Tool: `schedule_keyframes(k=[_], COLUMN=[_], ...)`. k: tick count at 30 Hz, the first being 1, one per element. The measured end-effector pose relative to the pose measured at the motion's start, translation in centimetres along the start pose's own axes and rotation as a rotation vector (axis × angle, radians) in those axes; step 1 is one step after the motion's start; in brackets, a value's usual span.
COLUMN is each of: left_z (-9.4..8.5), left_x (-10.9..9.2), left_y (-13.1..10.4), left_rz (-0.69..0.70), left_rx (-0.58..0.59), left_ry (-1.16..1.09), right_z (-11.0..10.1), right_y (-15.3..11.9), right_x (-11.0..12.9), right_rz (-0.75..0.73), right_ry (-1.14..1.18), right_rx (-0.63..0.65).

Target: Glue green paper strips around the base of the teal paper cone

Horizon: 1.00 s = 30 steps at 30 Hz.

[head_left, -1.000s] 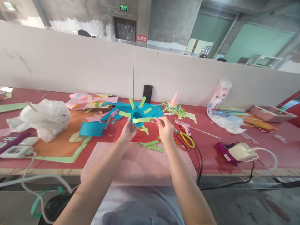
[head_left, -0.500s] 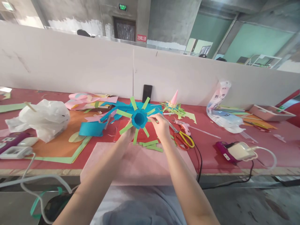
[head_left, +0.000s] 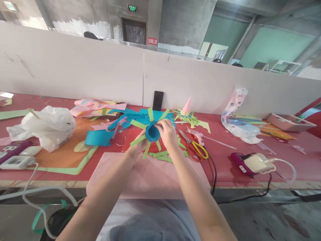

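A blue paper tube with a scalloped rim (head_left: 151,139) is held up over the desk, its hollow end facing me. Several light green paper strips (head_left: 138,124) fan out from it like rays. Underneath and to the left, my left hand (head_left: 140,143) is wrapped round the tube, its fingers mostly hidden behind it. With its fingers pinched, my right hand (head_left: 167,133) presses on the tube's upper right rim. Loose green strips (head_left: 164,155) lie just below on the pink board (head_left: 147,177).
To the right lie scissors (head_left: 198,150) and a pink glue gun (head_left: 198,136) with a black cord. Behind them stands a pink paper cone (head_left: 187,106). Blue paper (head_left: 99,138) and a white plastic bag (head_left: 48,129) are at left. A black phone (head_left: 157,100) leans on the partition.
The blue tube has shifted slightly right and down and turned a little. My right hand has moved left from a green strip onto the tube's rim.
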<state>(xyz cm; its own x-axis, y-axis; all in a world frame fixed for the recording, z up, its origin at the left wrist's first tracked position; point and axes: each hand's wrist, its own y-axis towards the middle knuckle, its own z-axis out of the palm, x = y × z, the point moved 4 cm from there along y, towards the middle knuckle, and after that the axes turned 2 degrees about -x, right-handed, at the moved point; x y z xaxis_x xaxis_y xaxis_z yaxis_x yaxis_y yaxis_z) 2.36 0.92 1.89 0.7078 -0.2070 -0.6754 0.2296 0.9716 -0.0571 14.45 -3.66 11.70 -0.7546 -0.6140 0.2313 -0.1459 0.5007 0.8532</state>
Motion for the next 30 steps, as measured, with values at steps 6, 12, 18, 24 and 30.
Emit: schedule_keyframes(k=[6, 12, 18, 24, 30], left_z=[-0.4, -0.8, -0.6, -0.4, 0.0], left_x=[0.2, 0.4, 0.5, 0.3, 0.0], left_y=[0.7, 1.3, 1.6, 1.3, 1.0], left_rz=[0.037, 0.035, 0.007, 0.027, 0.057], left_rx=[-0.008, -0.023, 0.019, 0.024, 0.084], left_ry=[0.007, 0.017, 0.014, 0.012, 0.017], right_z=[-0.6, -2.1, -3.1, -1.3, 0.4], right_y=[-0.3, -0.4, -0.1, 0.4, -0.3], right_x=[-0.1, -0.4, -1.3, -0.1, 0.4], right_rz=[0.007, 0.044, 0.165, 0.412, 0.494], right_ry=[-0.036, -0.007, 0.143, 0.646, 0.764], right_rx=[-0.050, -0.157, -0.259, -0.077, 0.089])
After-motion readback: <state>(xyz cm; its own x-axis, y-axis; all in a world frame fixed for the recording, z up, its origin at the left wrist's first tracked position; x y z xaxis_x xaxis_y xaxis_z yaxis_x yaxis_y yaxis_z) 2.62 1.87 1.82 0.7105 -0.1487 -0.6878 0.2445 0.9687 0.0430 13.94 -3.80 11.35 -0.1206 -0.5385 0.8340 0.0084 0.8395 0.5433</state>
